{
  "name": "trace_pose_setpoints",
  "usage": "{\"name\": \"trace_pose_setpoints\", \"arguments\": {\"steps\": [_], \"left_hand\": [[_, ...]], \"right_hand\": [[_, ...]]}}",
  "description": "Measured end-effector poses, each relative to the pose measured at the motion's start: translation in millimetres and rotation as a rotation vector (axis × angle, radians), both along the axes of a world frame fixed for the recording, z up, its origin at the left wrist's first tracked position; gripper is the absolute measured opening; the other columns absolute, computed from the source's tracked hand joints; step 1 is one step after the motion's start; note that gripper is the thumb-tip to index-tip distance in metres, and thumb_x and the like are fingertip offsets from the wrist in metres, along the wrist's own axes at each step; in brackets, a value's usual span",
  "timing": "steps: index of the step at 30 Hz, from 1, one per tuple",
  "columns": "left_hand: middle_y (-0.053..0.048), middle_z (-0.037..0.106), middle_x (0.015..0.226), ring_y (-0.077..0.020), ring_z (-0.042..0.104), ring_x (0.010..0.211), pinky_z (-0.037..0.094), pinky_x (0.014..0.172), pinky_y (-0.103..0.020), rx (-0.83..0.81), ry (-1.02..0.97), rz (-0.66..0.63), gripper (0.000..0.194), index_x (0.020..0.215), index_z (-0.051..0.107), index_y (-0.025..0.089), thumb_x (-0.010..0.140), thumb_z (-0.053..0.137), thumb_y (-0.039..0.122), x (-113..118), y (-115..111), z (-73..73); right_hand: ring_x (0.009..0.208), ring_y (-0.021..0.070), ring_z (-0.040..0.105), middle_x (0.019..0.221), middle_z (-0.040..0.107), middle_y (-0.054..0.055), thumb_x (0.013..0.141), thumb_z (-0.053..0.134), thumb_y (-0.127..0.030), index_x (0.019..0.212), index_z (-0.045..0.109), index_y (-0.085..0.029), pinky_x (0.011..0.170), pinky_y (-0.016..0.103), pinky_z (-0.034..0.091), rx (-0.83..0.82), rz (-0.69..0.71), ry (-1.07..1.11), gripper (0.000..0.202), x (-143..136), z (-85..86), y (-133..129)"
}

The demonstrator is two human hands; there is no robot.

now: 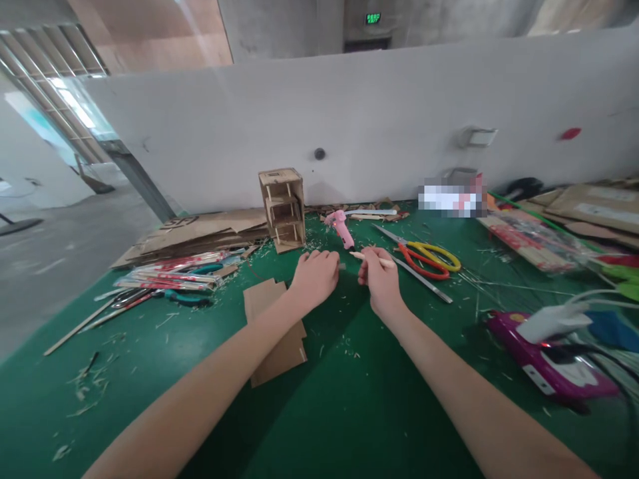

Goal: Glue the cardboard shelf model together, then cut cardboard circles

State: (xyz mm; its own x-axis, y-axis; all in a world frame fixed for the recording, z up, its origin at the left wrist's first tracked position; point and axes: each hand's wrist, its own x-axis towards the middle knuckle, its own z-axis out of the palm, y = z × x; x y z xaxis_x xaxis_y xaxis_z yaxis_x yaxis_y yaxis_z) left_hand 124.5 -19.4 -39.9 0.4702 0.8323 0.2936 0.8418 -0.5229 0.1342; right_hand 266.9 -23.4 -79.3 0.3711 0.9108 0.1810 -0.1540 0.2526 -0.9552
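Observation:
My right hand (380, 274) is closed around a thin, pale wooden stick (383, 261), like a pencil, its end pointing left. Curled over the table, my left hand (317, 276) has a small pale bit at its fingertips, too small to name. A pink glue gun (342, 229) lies just beyond both hands. Under and beside my left forearm is a cut piece of brown cardboard (279, 362). Behind my left hand stands a small cardboard tower with shelves (281, 178). Scissors (432, 256) with orange and yellow handles and a metal strip (424, 280) lie right of my right hand.
Flat cardboard sheets (200, 233) and bundled wrapped sticks (170, 273) lie at left, near teal-handled pliers (184, 297). A purple power strip (534, 352) with plugs and cables sits at right, below packaged materials (534, 239). A white partition (374, 113) borders the green table (359, 419); scraps are scattered about.

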Motion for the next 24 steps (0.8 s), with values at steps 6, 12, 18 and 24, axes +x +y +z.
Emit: {"name": "trace_pose_setpoints", "arguments": {"steps": [6,12,18,24], "left_hand": [[-0.004,0.066,0.091,-0.0208,0.061,0.087,0.045,0.072,-0.031,-0.040,-0.158,-0.018,0.012,0.091,0.054,0.020,0.092,0.046,0.028,-33.7,16.1,3.4],[-0.004,0.065,0.087,-0.0199,0.060,0.081,0.044,0.070,-0.031,-0.067,-0.231,-0.054,0.011,0.086,0.055,0.020,0.090,0.051,0.029,-42.3,25.2,-2.3],[-0.002,0.064,0.082,-0.0186,0.059,0.079,0.043,0.067,-0.029,-0.084,-0.254,-0.115,0.006,0.084,0.056,0.020,0.087,0.054,0.025,-39.4,24.4,1.6],[-0.003,0.065,0.089,-0.0199,0.058,0.086,0.044,0.072,-0.030,-0.039,-0.202,-0.168,0.005,0.088,0.057,0.020,0.087,0.054,0.017,-39.4,17.9,2.5]], "right_hand": [[0.043,0.0099,0.054,0.052,0.056,-0.005,0.079,0.061,-0.038,0.076,0.061,-0.019,0.038,0.019,0.036,-0.008,0.094,-0.004,0.019,-1.6,8.9,-5.2],[0.045,0.0112,0.057,0.054,0.061,-0.003,0.077,0.064,-0.040,0.075,0.062,-0.018,0.040,0.020,0.037,-0.049,0.138,-0.050,0.022,-2.9,11.0,-7.1],[0.048,0.0116,0.059,0.057,0.063,-0.002,0.078,0.065,-0.043,0.076,0.063,-0.018,0.042,0.020,0.038,-0.066,0.185,-0.111,0.025,-3.4,11.6,-7.7],[0.053,0.0128,0.061,0.060,0.067,0.001,0.077,0.068,-0.045,0.075,0.065,-0.018,0.045,0.020,0.039,-0.064,0.251,-0.147,0.028,-2.4,10.0,-7.4]]}}
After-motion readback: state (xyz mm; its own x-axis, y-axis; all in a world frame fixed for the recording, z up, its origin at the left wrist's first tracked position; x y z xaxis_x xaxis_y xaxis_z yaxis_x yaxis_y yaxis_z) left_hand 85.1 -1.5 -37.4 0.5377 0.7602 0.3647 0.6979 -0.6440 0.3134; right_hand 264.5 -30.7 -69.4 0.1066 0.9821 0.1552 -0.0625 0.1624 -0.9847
